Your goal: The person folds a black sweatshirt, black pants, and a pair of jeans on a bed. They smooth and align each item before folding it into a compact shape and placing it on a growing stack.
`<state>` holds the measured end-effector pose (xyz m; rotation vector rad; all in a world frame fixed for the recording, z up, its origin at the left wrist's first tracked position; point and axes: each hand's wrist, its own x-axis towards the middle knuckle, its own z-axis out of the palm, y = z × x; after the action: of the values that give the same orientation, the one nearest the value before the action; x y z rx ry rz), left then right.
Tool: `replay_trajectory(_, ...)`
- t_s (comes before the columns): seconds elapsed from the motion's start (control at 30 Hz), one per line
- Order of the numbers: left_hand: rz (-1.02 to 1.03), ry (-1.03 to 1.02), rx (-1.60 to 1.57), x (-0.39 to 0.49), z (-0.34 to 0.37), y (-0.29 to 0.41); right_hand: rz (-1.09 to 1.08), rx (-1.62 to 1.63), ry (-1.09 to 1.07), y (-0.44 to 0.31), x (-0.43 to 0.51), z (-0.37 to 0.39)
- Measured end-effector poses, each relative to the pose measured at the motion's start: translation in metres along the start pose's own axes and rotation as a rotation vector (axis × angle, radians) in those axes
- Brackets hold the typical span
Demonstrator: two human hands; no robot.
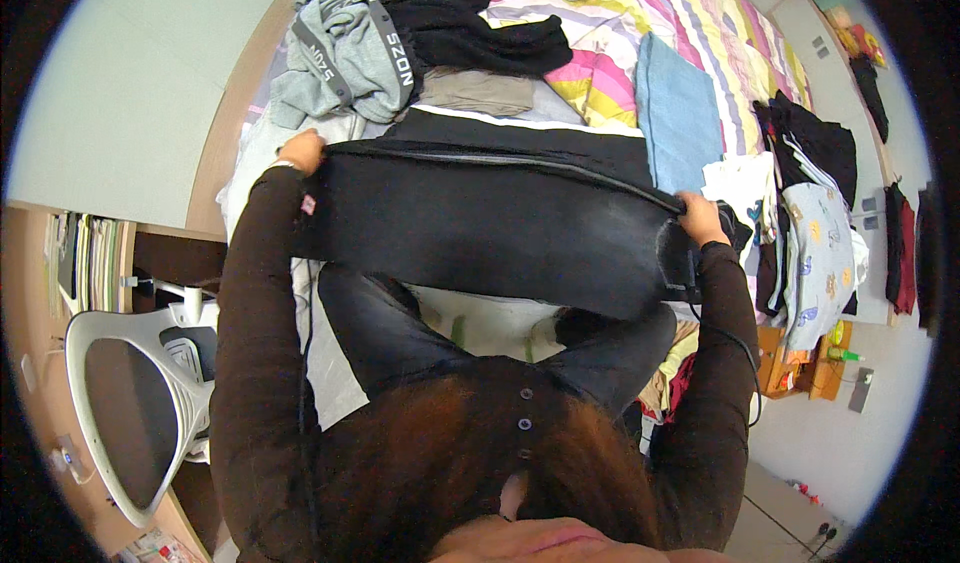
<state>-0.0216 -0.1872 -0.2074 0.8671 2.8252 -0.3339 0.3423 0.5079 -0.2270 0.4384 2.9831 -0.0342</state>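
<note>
A black garment, which looks like a pair of trousers (480, 225), is stretched sideways over the bed's edge and above my lap. My left hand (302, 152) grips its upper left corner. At the other end, my right hand (702, 219) is closed on its upper right part. A pale line runs along the edge between the hands, and the fabric looks faded towards the right. Beyond it lies another black piece of cloth with a white edge (525, 122). Whether the two belong to one garment, I cannot tell.
On the bed, a grey garment with lettered bands (352, 60), a black garment (495, 42), folded brown cloth (476, 92) and folded blue cloth (679, 113) lie around a striped cover (600, 68). Stacked clothes (817, 255) are at right; a white-framed chair (82, 383) stands at left.
</note>
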Motion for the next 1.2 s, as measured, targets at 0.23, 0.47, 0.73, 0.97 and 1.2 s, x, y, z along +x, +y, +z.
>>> replay_trajectory(0.23,-0.005,0.397,-0.144,-0.051,-0.033,-0.019,-0.048,-0.184,0.335,0.05,-0.065,-0.031)
replay_trajectory(0.47,-0.054,0.511,0.071,-0.1,-0.076,-0.033,-0.114,-0.025,-0.068,0.054,-0.162,-0.055)
replay_trajectory(0.73,-0.111,0.827,0.066,-0.086,-0.156,-0.04,0.052,0.166,0.622,0.08,-0.143,-0.134)
replay_trajectory(0.97,-0.363,1.05,0.315,-0.122,-0.213,-0.084,-0.047,-0.048,1.027,0.076,-0.137,-0.261)
replay_trajectory(1.2,-0.25,0.728,0.464,-0.147,-0.079,-0.091,-0.051,-0.167,0.603,0.054,-0.154,-0.114)
